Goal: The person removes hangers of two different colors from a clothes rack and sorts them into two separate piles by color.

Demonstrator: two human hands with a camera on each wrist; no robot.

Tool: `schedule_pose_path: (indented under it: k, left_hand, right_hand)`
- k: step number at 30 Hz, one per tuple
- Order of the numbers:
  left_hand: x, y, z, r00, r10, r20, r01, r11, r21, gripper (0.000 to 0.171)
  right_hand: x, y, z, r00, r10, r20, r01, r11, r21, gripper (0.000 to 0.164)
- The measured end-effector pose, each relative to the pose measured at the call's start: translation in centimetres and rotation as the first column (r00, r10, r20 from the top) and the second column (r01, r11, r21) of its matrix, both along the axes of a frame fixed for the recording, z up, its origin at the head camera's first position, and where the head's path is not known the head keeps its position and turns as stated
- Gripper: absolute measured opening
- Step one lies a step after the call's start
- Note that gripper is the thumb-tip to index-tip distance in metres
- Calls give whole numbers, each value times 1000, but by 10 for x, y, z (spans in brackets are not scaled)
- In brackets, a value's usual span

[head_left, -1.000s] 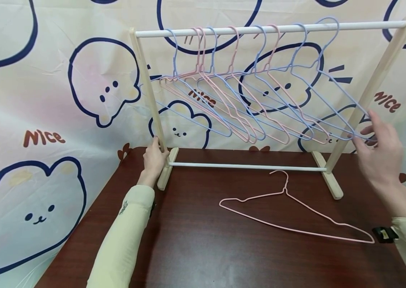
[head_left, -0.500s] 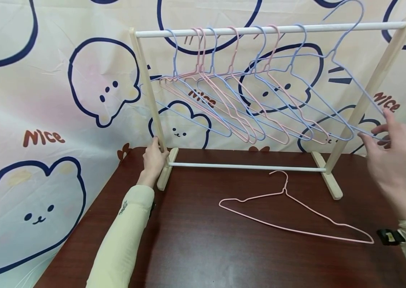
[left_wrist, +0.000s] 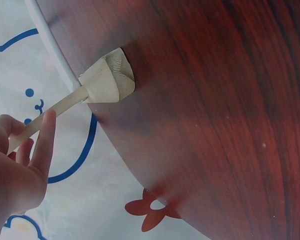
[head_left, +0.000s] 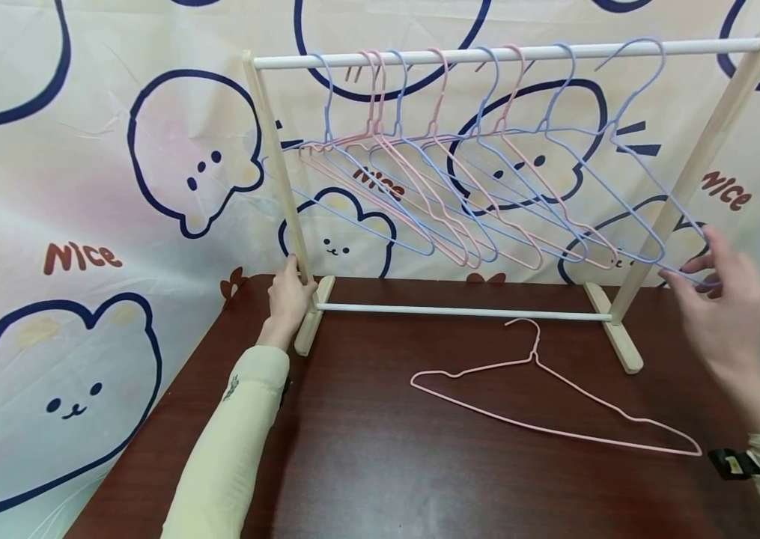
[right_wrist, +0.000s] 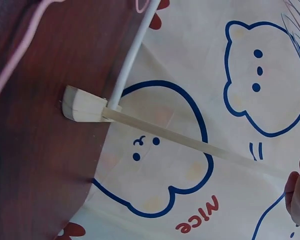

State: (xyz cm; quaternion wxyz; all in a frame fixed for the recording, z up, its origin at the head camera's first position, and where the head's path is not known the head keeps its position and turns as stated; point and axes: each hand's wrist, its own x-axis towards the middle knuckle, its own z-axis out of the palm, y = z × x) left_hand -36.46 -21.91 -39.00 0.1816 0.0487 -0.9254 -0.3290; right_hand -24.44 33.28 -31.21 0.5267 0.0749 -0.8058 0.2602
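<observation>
In the head view, my left hand (head_left: 290, 296) grips the left upright of a wooden rack (head_left: 277, 172) just above its foot. The left wrist view shows fingers around that same post. My right hand (head_left: 726, 307) pinches the lower right corner of a blue clothes hanger (head_left: 652, 176) beside the rack's right upright. This hanger's hook overlaps the white top rail, its tip showing in front below the rail. Several other blue and pink hangers hang on the rail left of it. Only the right hand's fingertips show at the right wrist view's edge.
A pink hanger (head_left: 534, 428) lies flat on the dark wooden table (head_left: 380, 471) in front of the rack. A white lower bar (head_left: 460, 311) joins the rack's feet. Behind stands a patterned cloth backdrop (head_left: 96, 195) with cartoon bears.
My right hand raised the blue hanger from the rail, moving it up and right. It has since lowered, the hook coming down in front of the rail. The left hand stays put.
</observation>
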Motion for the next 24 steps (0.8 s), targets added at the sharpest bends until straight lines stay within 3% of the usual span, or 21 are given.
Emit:
schedule_pose_path:
  k: [8, 17, 24]
  left_hand:
    - [-2, 0, -2, 1000, 6, -16, -6, 1000, -1, 35]
    - [-2, -1, -3, 1000, 7, -10, -7, 1000, -6, 36]
    - [-1, -1, -2, 1000, 3, -17, -3, 1000, -9, 36]
  right_hand:
    - [5, 8, -21, 989, 20, 149, -17, 1000, -19, 72]
    - [14, 0, -37, 969, 83, 235, -73, 996, -51, 71]
    - [20, -6, -46, 932, 107, 346, -92, 994, -60, 67]
